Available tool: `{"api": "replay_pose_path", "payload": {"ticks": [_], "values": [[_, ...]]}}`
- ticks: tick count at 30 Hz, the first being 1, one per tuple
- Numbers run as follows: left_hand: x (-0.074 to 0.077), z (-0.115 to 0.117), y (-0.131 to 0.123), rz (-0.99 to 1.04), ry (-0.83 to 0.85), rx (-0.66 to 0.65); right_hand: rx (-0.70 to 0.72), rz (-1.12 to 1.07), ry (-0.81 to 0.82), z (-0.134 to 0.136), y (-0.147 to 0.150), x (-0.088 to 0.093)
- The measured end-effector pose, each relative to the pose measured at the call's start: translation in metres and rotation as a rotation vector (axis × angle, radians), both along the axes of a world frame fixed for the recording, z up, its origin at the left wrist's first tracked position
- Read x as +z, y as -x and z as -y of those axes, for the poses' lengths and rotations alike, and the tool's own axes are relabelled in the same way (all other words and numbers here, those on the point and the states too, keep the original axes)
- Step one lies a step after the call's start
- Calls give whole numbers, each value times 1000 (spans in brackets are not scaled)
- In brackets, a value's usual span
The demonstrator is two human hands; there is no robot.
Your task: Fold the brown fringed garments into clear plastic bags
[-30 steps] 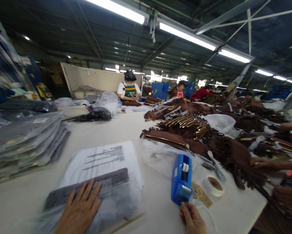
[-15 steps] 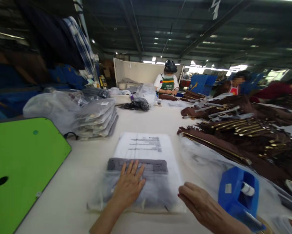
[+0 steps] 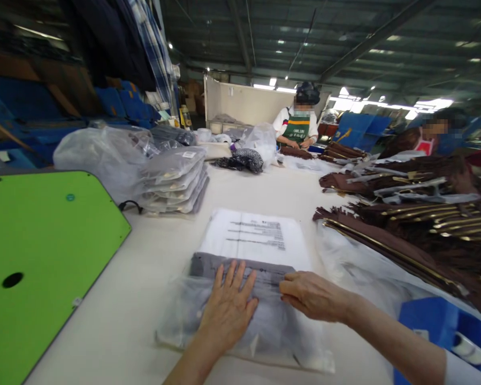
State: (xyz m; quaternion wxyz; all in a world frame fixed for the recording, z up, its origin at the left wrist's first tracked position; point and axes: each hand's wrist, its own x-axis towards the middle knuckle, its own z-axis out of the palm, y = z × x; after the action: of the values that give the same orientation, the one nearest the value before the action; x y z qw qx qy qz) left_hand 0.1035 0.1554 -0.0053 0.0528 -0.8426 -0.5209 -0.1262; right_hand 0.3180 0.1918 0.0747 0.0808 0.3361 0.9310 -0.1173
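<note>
A folded grey garment [image 3: 208, 265] lies partly inside a clear frosted plastic bag [image 3: 176, 315] on the white table. Above the garment's top edge, a white sheet-like part with printed lines [image 3: 220, 230] shows. My left hand [image 3: 228, 310] rests flat on the bagged garment with its fingers spread. At the right end of the garment's top edge, my right hand [image 3: 310, 294] has its fingers pinched together where the bag's front layer meets the cloth. It seems to grip the bag there, though the fingertips hide the exact spot.
A stack of bagged garments [image 3: 176, 182] stands at the back left, beside a green board [image 3: 43, 240]. Brown fringed pieces with gold zippers [image 3: 392, 240] pile up on the right. A blue tape dispenser [image 3: 428, 326] sits near my right forearm. A co-worker [image 3: 298, 128] works across the table.
My right hand has moved from beside the bag's right edge up and onto the garment's top right corner. My left hand stays flat on the bag. The view has shifted slightly.
</note>
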Motion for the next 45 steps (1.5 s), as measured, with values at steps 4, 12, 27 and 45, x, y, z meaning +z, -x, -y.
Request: {"api": "replay_pose_path", "payload": {"ticks": [4,12,27,45], "values": [[-1,1,0,8,2,-4,-22,43,45,-12,7,-4],[-1,0,1,6,-1,1,-287,94,148,-26,15,-17],[-3,-1,0,-26,-1,-2,-612,-161,-270,13,-5,-30],[39,8,59,30,0,-38,-200,-369,-890,65,27,-112]]}}
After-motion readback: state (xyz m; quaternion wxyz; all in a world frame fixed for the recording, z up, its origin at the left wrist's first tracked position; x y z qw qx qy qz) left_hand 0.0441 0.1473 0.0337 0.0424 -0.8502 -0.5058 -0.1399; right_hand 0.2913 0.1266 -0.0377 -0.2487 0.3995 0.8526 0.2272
